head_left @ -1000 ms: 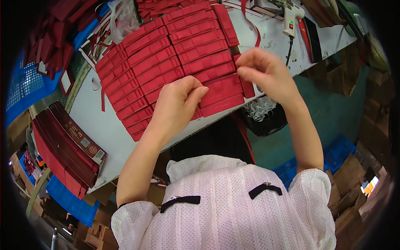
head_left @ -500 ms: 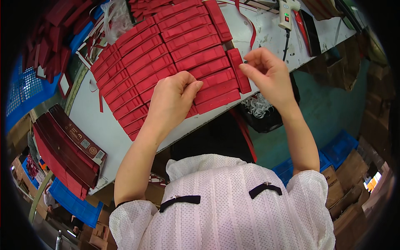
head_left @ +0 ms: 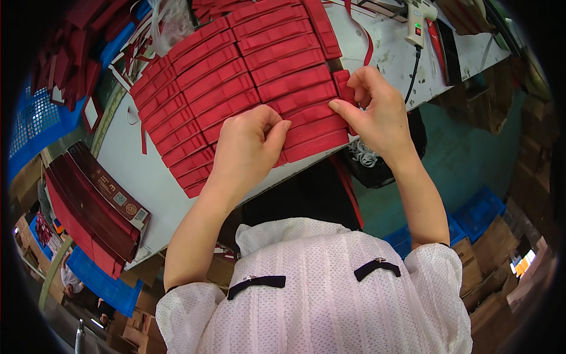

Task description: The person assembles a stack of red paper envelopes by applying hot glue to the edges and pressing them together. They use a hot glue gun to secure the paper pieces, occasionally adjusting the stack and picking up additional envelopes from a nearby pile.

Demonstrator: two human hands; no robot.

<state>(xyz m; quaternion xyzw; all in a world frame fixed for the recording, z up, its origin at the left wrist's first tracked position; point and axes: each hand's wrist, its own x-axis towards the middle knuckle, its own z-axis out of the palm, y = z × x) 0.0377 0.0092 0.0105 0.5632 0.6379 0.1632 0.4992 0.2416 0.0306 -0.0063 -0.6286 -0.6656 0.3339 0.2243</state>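
Note:
Rows of slim red boxes [head_left: 218, 88], with flat red ribbon bands across them, lie packed side by side on the white table. Over the near middle of these rows is my left hand [head_left: 247, 147], its thumb and curled fingers pressed together; whatever they pinch is hidden. My right hand [head_left: 380, 115] is at the right end of the rows, thumb tip at a box's end. Its bent fingers stay apart from the thumb, and no held thing shows between them. Partly behind these fingers, a red box [head_left: 343, 85] lies crosswise at the rows' end.
A glue gun [head_left: 417, 23] with a black cord lies at the back right, near a dark phone-like slab [head_left: 449, 53]. Dark red cartons [head_left: 97, 206] stand at the left table edge. A blue crate [head_left: 38, 127] and a black bag [head_left: 383, 165] with white strips flank the table.
The red boxes have shifted slightly to the right. My right thumb has come onto the row's end, away from the curled fingers. My left hand has moved little and stays pinched.

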